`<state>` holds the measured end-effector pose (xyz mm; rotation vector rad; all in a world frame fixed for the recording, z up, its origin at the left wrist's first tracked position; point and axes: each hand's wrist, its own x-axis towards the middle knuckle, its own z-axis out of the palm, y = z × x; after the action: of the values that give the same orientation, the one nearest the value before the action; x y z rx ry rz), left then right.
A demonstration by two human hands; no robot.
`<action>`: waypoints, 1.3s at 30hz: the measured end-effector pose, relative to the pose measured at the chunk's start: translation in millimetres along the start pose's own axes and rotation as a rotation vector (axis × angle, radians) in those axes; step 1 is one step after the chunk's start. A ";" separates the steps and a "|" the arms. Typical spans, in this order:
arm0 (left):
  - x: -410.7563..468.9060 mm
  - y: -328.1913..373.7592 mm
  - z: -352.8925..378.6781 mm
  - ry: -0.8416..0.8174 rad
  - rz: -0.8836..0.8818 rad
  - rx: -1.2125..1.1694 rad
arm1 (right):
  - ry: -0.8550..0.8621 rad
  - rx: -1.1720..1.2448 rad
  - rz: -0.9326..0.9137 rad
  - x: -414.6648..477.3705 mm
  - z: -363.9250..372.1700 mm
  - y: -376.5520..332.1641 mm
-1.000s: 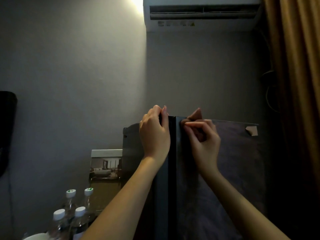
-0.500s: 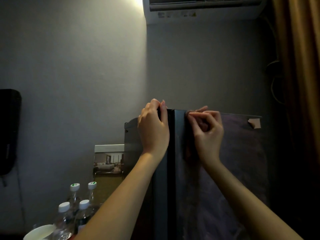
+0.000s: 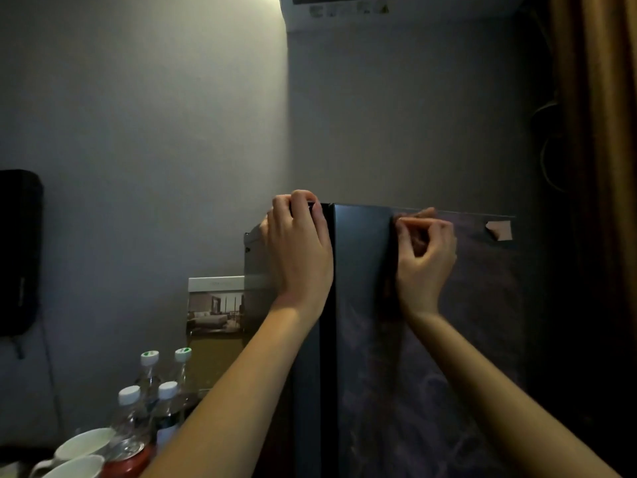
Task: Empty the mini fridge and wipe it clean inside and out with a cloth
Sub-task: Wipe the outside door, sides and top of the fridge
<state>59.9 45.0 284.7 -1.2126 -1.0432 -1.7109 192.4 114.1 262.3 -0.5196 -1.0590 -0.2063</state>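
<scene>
Head view: fridge point(image 3: 358, 305) is standing against the wall, film point(image 3: 465, 339) covering its right part. Left hand point(image 3: 298, 250) is gripping the fridge's top left corner. Right hand point(image 3: 425, 263), held apart, is pinching the film's edge. Bottles point(image 3: 148, 391) are standing left of the fridge.

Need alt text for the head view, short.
A person's left hand grips the top edge of a dark fridge while the right hand pinches the top corner of a dull sheet on its face. Bottles, cups and a can stand lower left.
</scene>
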 end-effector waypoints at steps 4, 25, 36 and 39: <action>0.8 -2.7 0.2 0.001 0.024 -0.025 | 0.059 -0.064 0.016 6.1 19.6 -23.7; -5.7 -8.2 -3.4 -0.104 0.056 -0.063 | -0.220 0.184 -0.202 -54.5 4.2 -43.2; -10.3 -10.1 -3.6 -0.103 0.061 -0.105 | -0.088 0.110 0.041 -16.8 -7.1 7.1; -9.9 -11.5 -3.6 -0.096 0.071 -0.136 | -0.055 0.092 0.063 -4.0 6.5 -7.0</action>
<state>50.6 47.1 272.3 -1.4130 -0.9409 -1.7054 182.6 111.0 263.5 -0.4773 -1.0986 -0.0878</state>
